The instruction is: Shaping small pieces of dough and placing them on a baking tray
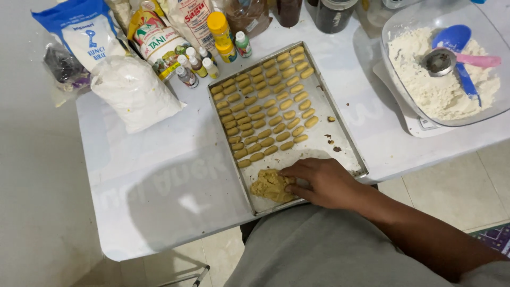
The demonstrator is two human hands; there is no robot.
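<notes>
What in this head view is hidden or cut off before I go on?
- Left hand: nowhere in the head view.
- Right hand: its fingertips press into the dough lump, so the grip is hidden.
- Baking tray: near edge covered by the forearm and grey clothing.
- Flour bowl: cut off by the right and top edges.
- Jars at the top: cut off by the top edge.

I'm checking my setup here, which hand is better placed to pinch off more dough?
Right. The right hand already rests on the dough lump at the near end of the tray. The left hand is out of view.
</notes>
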